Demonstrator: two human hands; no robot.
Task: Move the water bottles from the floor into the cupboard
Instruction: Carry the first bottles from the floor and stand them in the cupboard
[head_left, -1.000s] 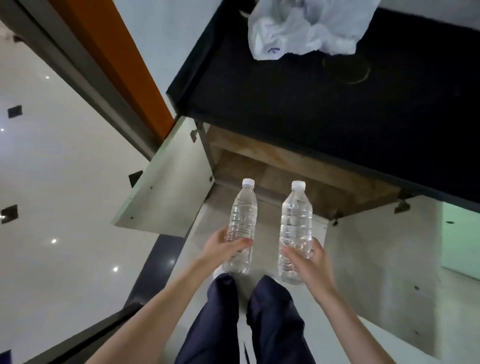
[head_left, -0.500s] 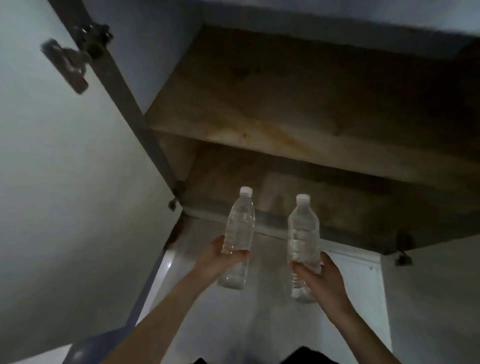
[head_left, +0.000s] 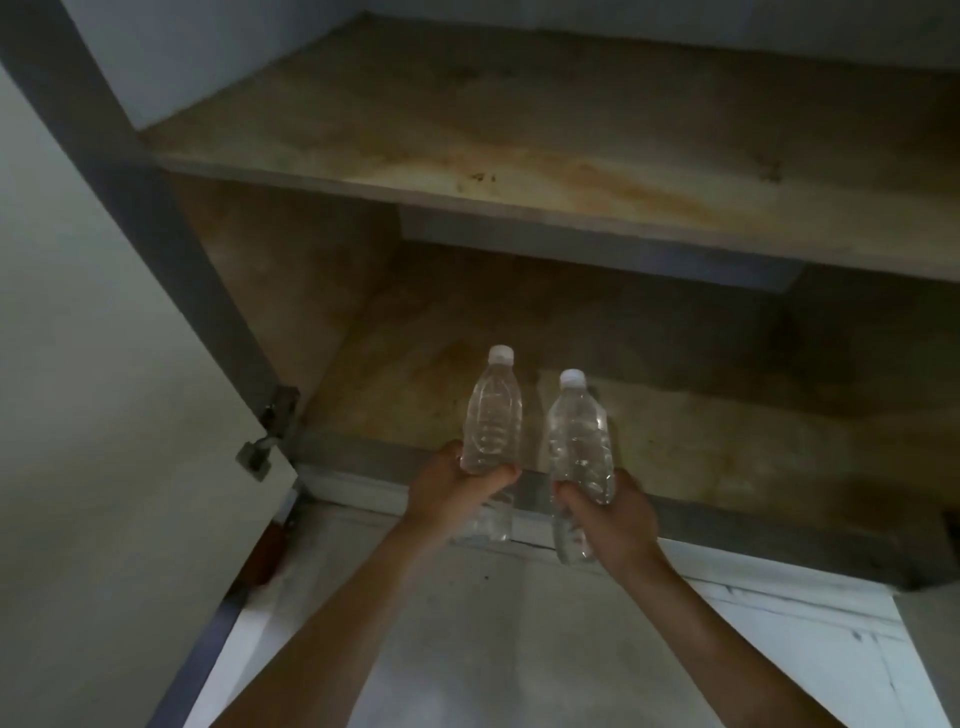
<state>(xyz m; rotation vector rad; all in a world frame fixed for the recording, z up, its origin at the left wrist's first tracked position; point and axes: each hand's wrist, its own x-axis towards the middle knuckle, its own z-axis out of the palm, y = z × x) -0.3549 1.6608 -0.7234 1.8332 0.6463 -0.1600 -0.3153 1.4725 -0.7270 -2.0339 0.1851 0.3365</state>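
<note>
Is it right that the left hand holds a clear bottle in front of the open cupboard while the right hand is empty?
No. In the head view the right hand grips a second clear bottle. The left hand does hold the first bottle before the open cupboard.

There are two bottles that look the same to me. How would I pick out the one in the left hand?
Find the open cupboard with its stained wooden shelf. Before its lower opening, two hands hold clear, white-capped bottles. The left hand grips the left bottle, nearer the door hinge; its cap stands higher than that of the right bottle.
</note>
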